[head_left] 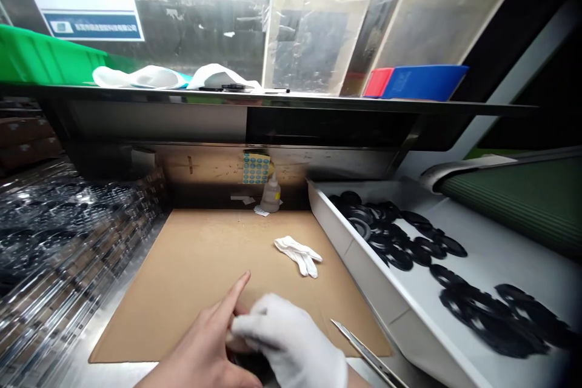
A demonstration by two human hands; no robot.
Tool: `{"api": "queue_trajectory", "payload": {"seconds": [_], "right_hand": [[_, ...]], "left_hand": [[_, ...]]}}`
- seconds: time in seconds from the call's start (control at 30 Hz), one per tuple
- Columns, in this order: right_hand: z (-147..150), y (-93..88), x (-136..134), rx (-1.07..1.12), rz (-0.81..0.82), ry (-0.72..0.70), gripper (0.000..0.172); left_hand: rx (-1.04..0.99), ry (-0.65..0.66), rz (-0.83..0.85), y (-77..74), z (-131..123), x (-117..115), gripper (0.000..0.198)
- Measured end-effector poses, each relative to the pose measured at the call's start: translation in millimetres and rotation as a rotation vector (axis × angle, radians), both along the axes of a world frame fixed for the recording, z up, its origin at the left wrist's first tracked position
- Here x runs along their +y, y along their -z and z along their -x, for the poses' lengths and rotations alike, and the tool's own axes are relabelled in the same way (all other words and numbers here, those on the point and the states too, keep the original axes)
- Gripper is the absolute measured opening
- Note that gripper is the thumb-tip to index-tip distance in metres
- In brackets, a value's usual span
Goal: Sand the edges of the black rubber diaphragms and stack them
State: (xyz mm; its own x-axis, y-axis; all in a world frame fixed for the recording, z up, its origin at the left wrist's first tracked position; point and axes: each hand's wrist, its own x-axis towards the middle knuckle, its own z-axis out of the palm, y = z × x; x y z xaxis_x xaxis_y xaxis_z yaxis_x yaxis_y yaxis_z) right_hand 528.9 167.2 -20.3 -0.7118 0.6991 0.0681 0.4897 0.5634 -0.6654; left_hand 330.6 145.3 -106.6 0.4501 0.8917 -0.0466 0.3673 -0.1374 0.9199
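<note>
My bare left hand (207,345) is low in the middle, over the near edge of the brown cardboard sheet (191,267), its forefinger stretched forward. My right hand (291,342) wears a white glove and its fingers close on the left hand's fingers; anything pinched between them is hidden. A spare white glove (300,254) lies on the cardboard farther out. Metal tweezers (364,351) lie just right of the gloved hand.
A white tray (364,260) on the right holds several black ring-shaped parts (395,236). Stacked clear plastic trays (59,248) fill the left. A small bottle (271,194) and a sticker sheet (255,168) stand at the back under a shelf. A green belt (522,200) runs at far right.
</note>
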Motion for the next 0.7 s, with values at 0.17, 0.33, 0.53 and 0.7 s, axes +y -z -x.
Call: {"api": "queue_trajectory", "payload": {"seconds": [0.17,0.33,0.53,0.7], "right_hand": [[-5,2.4,-6,-0.004,-0.025,0.012,0.024],[-26,10.7,-15,-0.079,-0.132,0.069,0.024],[-34,33.5,-38,-0.089,-0.195,0.112,0.012],[-15,45.1,-23,0.154,-0.157,0.038,0.024]], "left_hand": [[0.063,-0.005,0.018,-7.1,0,-4,0.149],[0.140,-0.009,-0.019,-10.7,2,-9,0.147],[0.082,0.022,-0.006,-8.4,1,-10,0.149],[0.124,-0.033,-0.010,-9.1,1,-9,0.150]]}}
